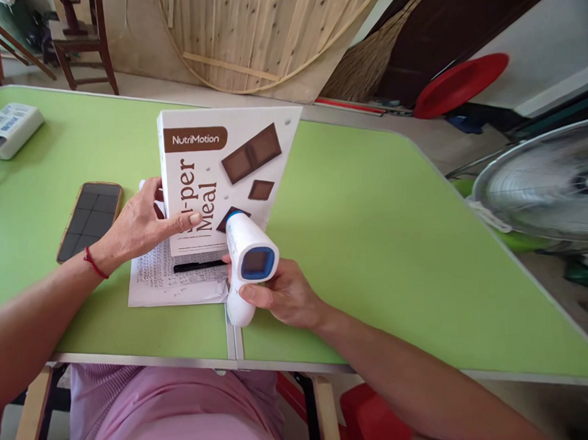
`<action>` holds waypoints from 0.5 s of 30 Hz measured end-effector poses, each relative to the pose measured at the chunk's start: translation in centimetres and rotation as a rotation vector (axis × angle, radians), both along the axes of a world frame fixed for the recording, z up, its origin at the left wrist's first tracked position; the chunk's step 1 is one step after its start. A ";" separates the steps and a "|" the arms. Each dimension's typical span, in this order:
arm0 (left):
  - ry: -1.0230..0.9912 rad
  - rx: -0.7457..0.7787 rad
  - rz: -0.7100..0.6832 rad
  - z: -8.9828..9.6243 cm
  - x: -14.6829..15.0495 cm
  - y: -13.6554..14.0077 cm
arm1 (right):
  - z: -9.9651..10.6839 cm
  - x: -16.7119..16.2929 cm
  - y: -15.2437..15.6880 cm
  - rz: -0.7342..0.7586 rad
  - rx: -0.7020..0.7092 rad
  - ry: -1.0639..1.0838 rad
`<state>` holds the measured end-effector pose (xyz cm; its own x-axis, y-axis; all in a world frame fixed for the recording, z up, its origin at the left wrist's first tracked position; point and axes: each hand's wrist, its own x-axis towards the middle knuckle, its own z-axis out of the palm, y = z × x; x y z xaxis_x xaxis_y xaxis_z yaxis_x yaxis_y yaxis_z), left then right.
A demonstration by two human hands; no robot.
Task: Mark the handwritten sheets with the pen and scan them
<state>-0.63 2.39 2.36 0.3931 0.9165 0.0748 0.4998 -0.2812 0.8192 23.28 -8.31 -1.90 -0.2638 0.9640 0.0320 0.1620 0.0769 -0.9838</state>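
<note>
My left hand [146, 218] grips the left side of a white NutriMotion box [193, 176], its thumb across the front. The box stands upright over a handwritten sheet of paper [154, 286], its printed face with chocolate pieces towards me. In my right hand [288, 292] is a white infrared thermometer [241, 249], fingers wrapped round its handle. Its small blue-rimmed screen faces me and looks dark. The thermometer's far end overlaps the lower part of the box in view; whether they touch I cannot tell. A black pen [198, 266] lies on the paper, partly hidden behind the thermometer.
On the green folding table [375, 255], a smartphone [91, 219] lies beside my left wrist. A white power bank [10, 130] with a cable sits at the far left. A fan [548, 180] runs beyond the right edge. A wooden chair [80, 44] stands behind.
</note>
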 end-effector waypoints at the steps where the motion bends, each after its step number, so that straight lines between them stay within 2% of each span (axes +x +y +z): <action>1: -0.007 -0.018 0.009 0.0 0.0 0.0 | 0.0 0.0 0.0 0.002 -0.003 -0.001; 5: -0.084 -0.041 0.011 -0.4 0.1 0.2 | 0.1 0.1 0.0 0.015 -0.015 -0.005; 10: -0.237 -0.042 -0.066 -1.0 0.2 0.3 | 0.3 0.1 -0.1 0.011 -0.034 -0.008; 15: -0.349 -0.050 -0.079 -0.5 0.4 0.0 | 0.4 0.0 0.2 -0.025 0.009 0.014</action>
<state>-0.22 2.42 1.91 0.4217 0.8900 0.1731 0.1658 -0.2634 0.9503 23.31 -8.08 -1.54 -0.2391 0.9700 0.0437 0.1504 0.0815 -0.9853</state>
